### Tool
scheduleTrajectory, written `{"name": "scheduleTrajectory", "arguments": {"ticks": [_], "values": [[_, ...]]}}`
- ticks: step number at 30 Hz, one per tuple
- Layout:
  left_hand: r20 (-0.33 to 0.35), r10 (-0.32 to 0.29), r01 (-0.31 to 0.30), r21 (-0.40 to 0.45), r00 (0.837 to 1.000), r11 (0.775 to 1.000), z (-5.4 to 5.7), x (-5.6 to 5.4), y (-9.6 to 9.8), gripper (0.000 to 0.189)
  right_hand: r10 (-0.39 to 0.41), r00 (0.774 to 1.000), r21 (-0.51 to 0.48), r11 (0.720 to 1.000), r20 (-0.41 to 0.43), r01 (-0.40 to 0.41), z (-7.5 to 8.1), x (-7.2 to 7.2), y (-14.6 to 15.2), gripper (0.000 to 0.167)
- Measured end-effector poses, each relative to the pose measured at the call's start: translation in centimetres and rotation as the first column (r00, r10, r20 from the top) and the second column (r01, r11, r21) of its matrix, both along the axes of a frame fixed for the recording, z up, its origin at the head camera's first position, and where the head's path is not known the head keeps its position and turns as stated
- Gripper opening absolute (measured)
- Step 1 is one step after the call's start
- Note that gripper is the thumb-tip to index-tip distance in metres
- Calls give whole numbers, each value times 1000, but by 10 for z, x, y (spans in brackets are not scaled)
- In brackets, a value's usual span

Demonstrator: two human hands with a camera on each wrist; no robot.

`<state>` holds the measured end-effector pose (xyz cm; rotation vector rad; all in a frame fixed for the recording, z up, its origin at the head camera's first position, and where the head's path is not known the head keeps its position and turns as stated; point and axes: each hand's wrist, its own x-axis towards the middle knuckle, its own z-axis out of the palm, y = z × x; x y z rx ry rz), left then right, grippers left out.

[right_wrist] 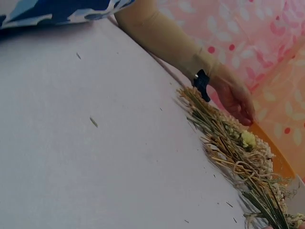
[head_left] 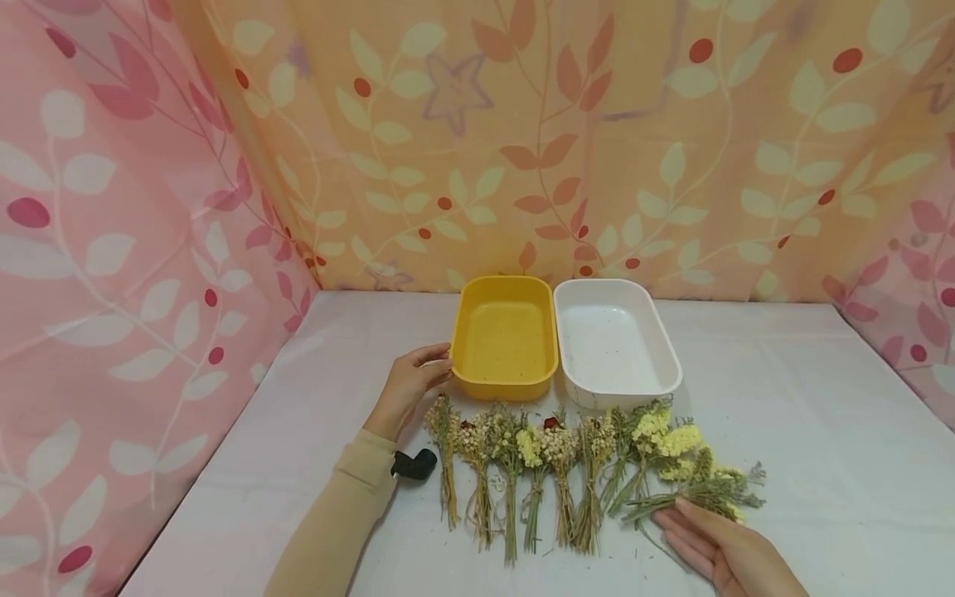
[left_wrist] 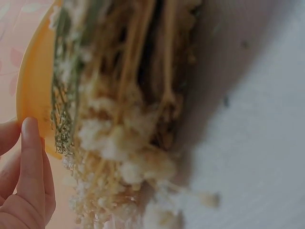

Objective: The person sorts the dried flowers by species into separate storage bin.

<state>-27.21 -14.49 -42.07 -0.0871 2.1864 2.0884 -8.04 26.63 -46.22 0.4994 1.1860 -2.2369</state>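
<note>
In the head view, my left hand touches the left wall of the yellow tray, its fingers fairly straight at the rim. The left wrist view has these fingers against the yellow edge, beside blurred dried flowers. My right hand pinches the stems of a dried flower bunch with green sprigs and yellow blooms, at the right end of a row. Several tied bunches lie side by side in front of the trays. In the right wrist view, the right hand is almost wholly hidden.
A white tray stands against the yellow one's right side. Small plant bits lie scattered on the white tabletop. Floral cloth hangs behind and at both sides. A black wrist device sits at the left cuff.
</note>
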Motion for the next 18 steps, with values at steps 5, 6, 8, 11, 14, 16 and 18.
{"name": "scheduleTrajectory", "arguments": {"ticks": [5, 6, 8, 11, 14, 16, 18], "values": [[8, 12, -12, 5, 1000, 1000, 0, -1, 1, 41, -100, 995, 119, 988, 24, 96, -3, -5, -9, 32], [9, 13, -13, 6, 1000, 1000, 0, -1, 1, 41, -119, 993, 143, 983, 23, 115, -3, -5, -11, 40], [9, 14, -14, 7, 1000, 1000, 0, -1, 1, 41, -143, 990, 179, 974, 15, 138, -3, -6, -15, 57], [5, 9, -9, 16, 1000, 1000, -1, -1, 1, 41, -133, 991, 223, 966, -11, 132, -2, -6, -19, 80], [2, 8, -8, 23, 1000, 1000, -2, -1, 1, 41, -134, 991, 246, 960, -22, 135, 0, -6, -21, 90], [6, 11, -11, 24, 1000, 1000, -2, -2, 1, 40, -150, 989, 249, 957, -20, 150, 0, -6, -21, 90], [10, 15, -15, 24, 1000, 1000, -2, -2, 1, 40, -162, 986, 258, 952, -25, 163, 0, -5, -21, 86]]}}
